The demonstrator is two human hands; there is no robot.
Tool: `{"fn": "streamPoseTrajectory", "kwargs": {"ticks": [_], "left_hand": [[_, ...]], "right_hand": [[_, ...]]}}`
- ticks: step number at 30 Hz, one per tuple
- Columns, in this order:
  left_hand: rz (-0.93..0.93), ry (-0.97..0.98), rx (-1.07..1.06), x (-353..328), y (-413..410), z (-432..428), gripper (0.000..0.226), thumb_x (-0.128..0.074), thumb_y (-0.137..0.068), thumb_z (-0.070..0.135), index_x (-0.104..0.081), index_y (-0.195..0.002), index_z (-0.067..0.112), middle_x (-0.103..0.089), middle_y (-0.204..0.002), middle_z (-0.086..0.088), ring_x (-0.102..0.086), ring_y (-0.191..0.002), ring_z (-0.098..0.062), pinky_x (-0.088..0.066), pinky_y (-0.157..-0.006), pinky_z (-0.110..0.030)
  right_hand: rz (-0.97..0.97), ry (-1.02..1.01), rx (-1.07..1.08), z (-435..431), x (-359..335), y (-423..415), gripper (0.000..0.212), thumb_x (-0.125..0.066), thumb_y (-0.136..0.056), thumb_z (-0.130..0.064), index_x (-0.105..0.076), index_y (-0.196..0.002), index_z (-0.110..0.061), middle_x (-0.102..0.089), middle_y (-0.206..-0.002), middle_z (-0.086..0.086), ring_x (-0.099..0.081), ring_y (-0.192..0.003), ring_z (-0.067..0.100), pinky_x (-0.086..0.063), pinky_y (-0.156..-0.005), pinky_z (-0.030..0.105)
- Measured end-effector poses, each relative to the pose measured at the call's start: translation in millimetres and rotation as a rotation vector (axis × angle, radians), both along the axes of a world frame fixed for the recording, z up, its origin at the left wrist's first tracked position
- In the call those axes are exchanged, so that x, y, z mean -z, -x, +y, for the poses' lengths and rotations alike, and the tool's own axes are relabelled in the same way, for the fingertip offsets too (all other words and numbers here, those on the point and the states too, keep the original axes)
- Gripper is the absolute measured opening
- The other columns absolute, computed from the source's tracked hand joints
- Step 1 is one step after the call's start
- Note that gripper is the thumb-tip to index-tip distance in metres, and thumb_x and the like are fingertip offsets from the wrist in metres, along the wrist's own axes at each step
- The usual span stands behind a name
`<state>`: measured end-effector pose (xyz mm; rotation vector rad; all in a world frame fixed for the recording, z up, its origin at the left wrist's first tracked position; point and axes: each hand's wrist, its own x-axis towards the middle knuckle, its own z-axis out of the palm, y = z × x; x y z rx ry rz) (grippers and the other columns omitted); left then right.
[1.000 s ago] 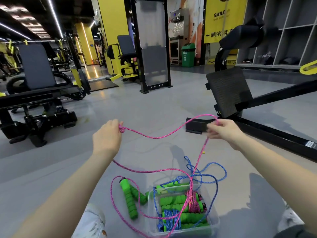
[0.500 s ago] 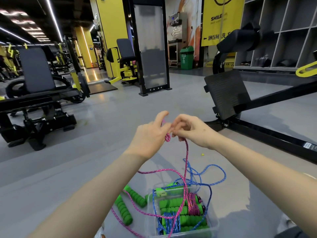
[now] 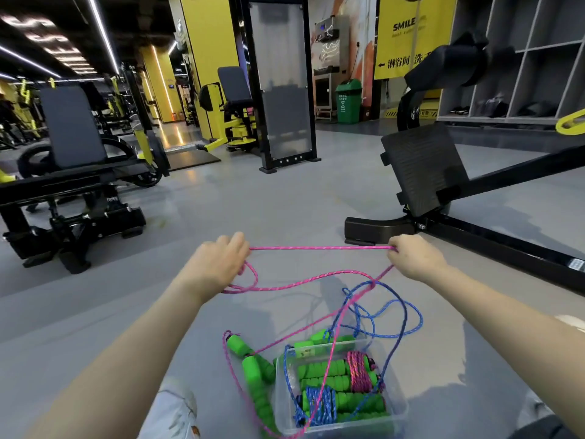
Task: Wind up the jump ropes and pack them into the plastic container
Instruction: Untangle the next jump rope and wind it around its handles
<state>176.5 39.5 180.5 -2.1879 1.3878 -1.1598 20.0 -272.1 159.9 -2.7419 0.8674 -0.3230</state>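
Pink rope (image 3: 316, 248) crosses tangled blue rope (image 3: 421, 321) over the container (image 3: 278, 394).

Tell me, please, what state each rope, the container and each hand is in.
pink rope: taut between both hands, rest loose
blue rope: unwound, spilling over the container
plastic container: lidless, holding wound ropes
left hand: grips pink rope loops
right hand: pinches pink rope

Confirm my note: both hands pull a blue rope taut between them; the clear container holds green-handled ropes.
Wrong colour: in the head view the rope pulled taut between the left hand and right hand is pink, not blue. The clear container does hold green-handled ropes.
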Motion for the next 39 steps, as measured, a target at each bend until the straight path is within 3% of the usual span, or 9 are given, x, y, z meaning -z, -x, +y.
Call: {"fn": "streamPoseTrajectory", "kwargs": {"ticks": [3,6,10,13,16,20,23,30,39], "left_hand": [[0.054,-0.009,-0.138,-3.7,-6.4,30.4,0.041,-0.091,-0.042,0.005,-0.056,-0.062,0.006,-0.048,-0.062,-0.013,-0.047,-0.043,-0.027,-0.018,-0.037,-0.019],[0.058,0.009,-0.217,2.6,-9.8,40.1,0.04,-0.088,-0.04,-0.005,-0.055,-0.062,0.003,-0.045,-0.063,-0.014,-0.045,-0.044,-0.028,-0.017,-0.038,-0.021],[-0.121,0.11,-0.093,8.6,-16.3,11.5,0.016,-0.064,-0.079,0.012,-0.061,-0.088,0.0,-0.056,-0.095,-0.018,-0.05,-0.073,-0.031,-0.033,-0.056,-0.035],[-0.171,0.205,0.065,1.9,4.3,-21.7,0.04,-0.037,-0.094,0.02,-0.051,-0.124,-0.003,-0.055,-0.129,-0.02,-0.045,-0.111,-0.033,-0.035,-0.091,-0.046],[-0.047,0.355,0.264,-9.7,41.2,-56.4,0.037,-0.031,-0.101,0.024,-0.049,-0.123,0.0,-0.06,-0.123,-0.019,-0.048,-0.112,-0.032,-0.035,-0.095,-0.044],[0.273,0.532,0.213,-22.3,77.5,-83.6,0.028,-0.039,-0.096,0.027,-0.059,-0.098,0.007,-0.063,-0.083,-0.01,-0.061,-0.07,-0.031,-0.037,-0.063,-0.034],[0.698,0.544,0.007,-28.0,83.7,-89.2,0.035,-0.033,-0.102,0.032,-0.058,-0.1,0.008,-0.062,-0.098,-0.009,-0.058,-0.092,-0.032,-0.044,-0.073,-0.038],[1.447,1.018,0.239,-47.8,91.4,-99.0,0.037,-0.039,-0.102,0.017,-0.058,-0.07,0.015,-0.059,-0.108,-0.006,-0.05,-0.099,-0.012,-0.029,-0.072,-0.016],[1.688,1.188,0.317,-56.7,86.3,-96.2,0.038,-0.031,-0.104,0.023,-0.062,-0.086,0.01,-0.059,-0.12,-0.002,-0.05,-0.117,-0.012,-0.032,-0.096,-0.022]], "right_hand": [[0.087,-0.046,0.118,-14.6,0.6,10.8,0.024,-0.045,-0.091,-0.026,-0.056,-0.075,-0.012,-0.059,-0.084,0.011,-0.058,-0.083,0.029,-0.041,-0.067,0.031],[-0.06,-0.421,0.07,-9.8,-6.3,7.1,0.044,-0.049,-0.095,-0.033,-0.06,-0.06,-0.008,-0.055,-0.041,0.003,-0.051,-0.041,0.018,-0.039,-0.045,0.022],[-0.537,-1.013,-0.156,24.5,-42.7,-1.0,0.037,-0.05,-0.095,-0.031,-0.062,-0.074,-0.003,-0.065,-0.053,0.009,-0.061,-0.046,0.018,-0.053,-0.05,0.025],[-0.641,-1.259,-0.334,53.0,-72.8,-6.9,0.037,-0.044,-0.097,-0.035,-0.06,-0.082,-0.006,-0.069,-0.062,0.009,-0.066,-0.055,0.015,-0.055,-0.055,0.022],[-0.709,-1.241,-0.487,72.7,-89.8,-10.4,0.037,-0.042,-0.098,-0.034,-0.061,-0.083,-0.006,-0.07,-0.067,0.009,-0.069,-0.068,0.017,-0.058,-0.07,0.026],[-0.713,-1.095,-0.626,84.9,-100.9,-7.6,0.035,-0.041,-0.099,-0.031,-0.062,-0.088,-0.006,-0.069,-0.078,0.01,-0.068,-0.082,0.018,-0.056,-0.083,0.028],[-0.711,-1.107,-0.653,83.5,-100.3,-5.4,0.033,-0.041,-0.099,-0.03,-0.062,-0.092,-0.006,-0.069,-0.083,0.011,-0.067,-0.087,0.017,-0.055,-0.086,0.03],[-0.498,-1.108,-0.553,80.9,-57.5,-6.4,0.04,-0.068,-0.079,-0.004,-0.052,-0.114,-0.015,-0.054,-0.088,0.003,-0.058,-0.074,0.012,-0.052,-0.067,0.025],[-0.23,-0.986,-0.682,107.6,-31.1,-16.4,0.008,-0.052,-0.094,-0.004,-0.057,-0.088,-0.006,-0.061,-0.072,0.008,-0.06,-0.059,0.014,-0.053,-0.058,0.023]]}}
